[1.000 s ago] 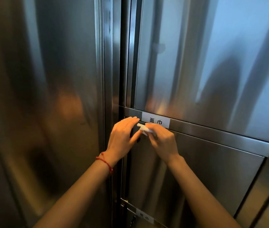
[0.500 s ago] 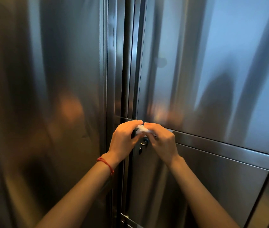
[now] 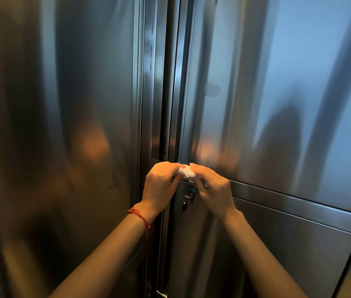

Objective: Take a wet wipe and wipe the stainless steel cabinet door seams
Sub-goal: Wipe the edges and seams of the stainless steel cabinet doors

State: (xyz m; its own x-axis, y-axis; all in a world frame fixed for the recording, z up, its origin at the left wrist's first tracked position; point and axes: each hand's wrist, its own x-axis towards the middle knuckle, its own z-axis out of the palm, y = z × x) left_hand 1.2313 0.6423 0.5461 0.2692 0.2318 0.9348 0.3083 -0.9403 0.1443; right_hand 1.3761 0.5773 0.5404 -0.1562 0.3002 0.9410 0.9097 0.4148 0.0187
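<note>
Here, two hands meet at the horizontal seam (image 3: 277, 191) between an upper cabinet door (image 3: 277, 93) and a lower one (image 3: 267, 244). The left hand (image 3: 159, 182) and right hand (image 3: 213, 188) both pinch one white wet wipe (image 3: 186, 172) between fingertips, against the seam. One keyed lock (image 3: 190, 194) sits just below. A label (image 3: 203, 182) is mostly hidden, unreadable. A red string (image 3: 140, 217) circles the left wrist.

Head view, close, facing cabinet doors (image 3: 277, 93)
</note>
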